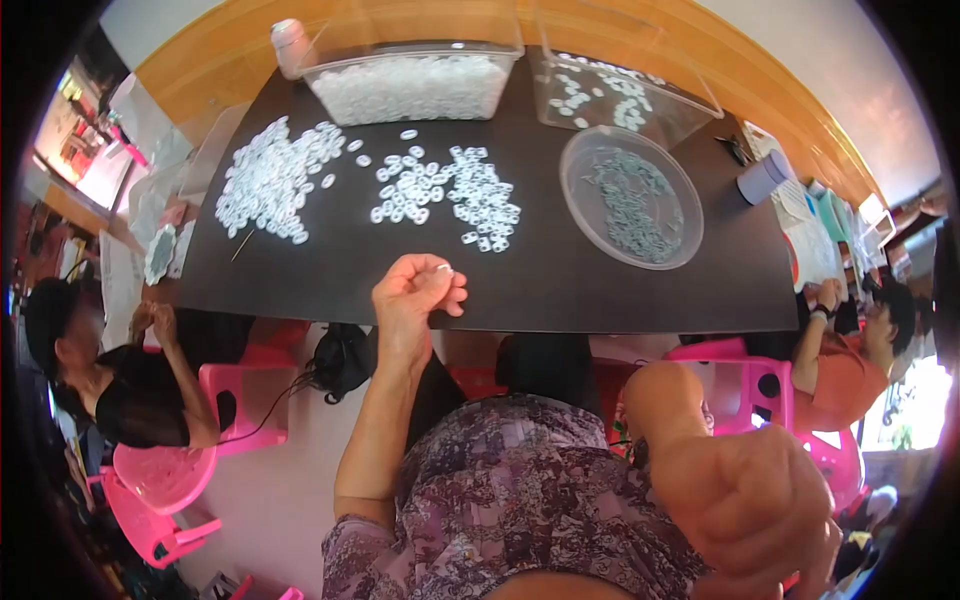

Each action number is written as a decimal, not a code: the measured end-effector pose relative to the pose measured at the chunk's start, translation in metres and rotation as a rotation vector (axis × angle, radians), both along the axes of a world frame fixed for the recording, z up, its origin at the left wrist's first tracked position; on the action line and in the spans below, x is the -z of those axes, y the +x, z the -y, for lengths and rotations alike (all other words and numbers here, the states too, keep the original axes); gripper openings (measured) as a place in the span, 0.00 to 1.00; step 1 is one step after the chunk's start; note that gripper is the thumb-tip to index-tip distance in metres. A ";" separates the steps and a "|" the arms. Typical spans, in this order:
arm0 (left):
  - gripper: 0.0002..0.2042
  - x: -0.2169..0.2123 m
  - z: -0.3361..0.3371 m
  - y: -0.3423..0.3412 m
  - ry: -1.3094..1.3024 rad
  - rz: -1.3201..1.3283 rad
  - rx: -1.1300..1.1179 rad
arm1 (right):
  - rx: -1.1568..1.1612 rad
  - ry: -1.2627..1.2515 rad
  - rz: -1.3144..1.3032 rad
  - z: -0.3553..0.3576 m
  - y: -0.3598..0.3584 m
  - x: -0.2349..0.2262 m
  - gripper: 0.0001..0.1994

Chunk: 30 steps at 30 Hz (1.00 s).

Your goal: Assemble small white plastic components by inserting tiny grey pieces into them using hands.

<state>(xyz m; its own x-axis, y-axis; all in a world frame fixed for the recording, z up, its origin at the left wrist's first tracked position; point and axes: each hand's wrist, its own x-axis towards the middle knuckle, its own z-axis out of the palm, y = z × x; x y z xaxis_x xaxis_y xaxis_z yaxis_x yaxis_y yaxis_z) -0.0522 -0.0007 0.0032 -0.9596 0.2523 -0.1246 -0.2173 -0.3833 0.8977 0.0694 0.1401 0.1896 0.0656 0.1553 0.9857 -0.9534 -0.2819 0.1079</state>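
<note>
My left hand (pixel 413 292) is above the table's near edge, its thumb and fingers pinched on a small white plastic piece (pixel 444 268). Close to the camera, my right hand (pixel 748 495) is raised off the table on the right. Its fingers are curled closed, and whatever they may hold is hidden. Beyond my left hand lie a small heap of white oval pieces (pixel 410 187) and, touching it, a heap of squarish white pieces (pixel 484 200). A round clear tray (pixel 572 205) at the right contains many small grey-green parts (pixel 635 205).
A bigger heap of white pieces (pixel 272 180) spreads at the left beside a thin stick (pixel 241 246). Behind stand a full clear bin (pixel 410 62), a sparsely filled one (pixel 690 100) and a pink can (pixel 291 48). A purple cup (pixel 763 178) stands right. People sit both sides.
</note>
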 end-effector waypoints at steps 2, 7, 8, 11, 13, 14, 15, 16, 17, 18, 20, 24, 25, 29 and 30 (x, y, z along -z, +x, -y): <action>0.03 0.007 0.004 0.000 -0.043 -0.061 -0.052 | -0.015 0.011 0.038 0.000 -0.002 0.003 0.03; 0.05 -0.001 -0.011 -0.002 -0.057 -0.091 -0.057 | 0.129 -0.003 -0.052 -0.018 0.004 0.009 0.09; 0.05 0.004 -0.010 -0.002 -0.053 -0.093 -0.050 | 0.102 0.048 -0.076 -0.023 0.002 0.012 0.10; 0.06 0.012 -0.011 -0.003 -0.080 -0.118 -0.065 | 0.390 0.287 0.182 -0.053 -0.007 0.025 0.11; 0.05 0.008 -0.015 -0.003 -0.075 -0.105 -0.040 | 0.821 0.441 0.455 -0.076 -0.028 0.039 0.06; 0.05 0.006 -0.014 -0.002 -0.082 -0.092 -0.047 | 1.016 0.511 0.590 -0.089 -0.045 0.051 0.05; 0.05 0.007 -0.018 -0.001 -0.081 -0.093 -0.036 | 1.099 0.479 0.682 -0.104 -0.075 0.078 0.04; 0.05 0.009 -0.019 0.000 -0.098 -0.107 -0.029 | 1.121 0.486 0.790 -0.122 -0.103 0.104 0.05; 0.05 0.009 -0.020 0.000 -0.112 -0.122 -0.023 | 1.146 0.573 0.814 -0.144 -0.123 0.130 0.05; 0.05 0.010 -0.020 0.000 -0.111 -0.125 -0.023 | 1.169 0.661 0.836 -0.162 -0.138 0.150 0.05; 0.06 0.014 -0.018 0.000 -0.115 -0.140 -0.058 | 1.202 0.779 0.840 -0.175 -0.155 0.170 0.05; 0.06 0.018 -0.017 0.001 -0.094 -0.157 -0.073 | 1.208 0.986 0.877 -0.177 -0.177 0.189 0.03; 0.06 0.018 -0.017 0.001 -0.085 -0.155 -0.073 | 1.200 0.987 0.876 -0.175 -0.181 0.189 0.03; 0.07 0.018 -0.016 0.001 -0.053 -0.153 -0.077 | 1.179 1.116 0.896 -0.171 -0.186 0.189 0.02; 0.07 0.018 -0.016 0.001 -0.053 -0.153 -0.082 | 1.173 1.106 0.902 -0.170 -0.186 0.188 0.01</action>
<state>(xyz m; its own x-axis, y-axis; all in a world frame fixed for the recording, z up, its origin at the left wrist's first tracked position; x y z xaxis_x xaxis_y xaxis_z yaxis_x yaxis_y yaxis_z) -0.0508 0.0157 -0.0152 -0.9855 0.1694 0.0133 -0.0467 -0.3451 0.9374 -0.1165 0.3099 0.0016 -0.8911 -0.2381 0.3863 -0.3444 0.9092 -0.2340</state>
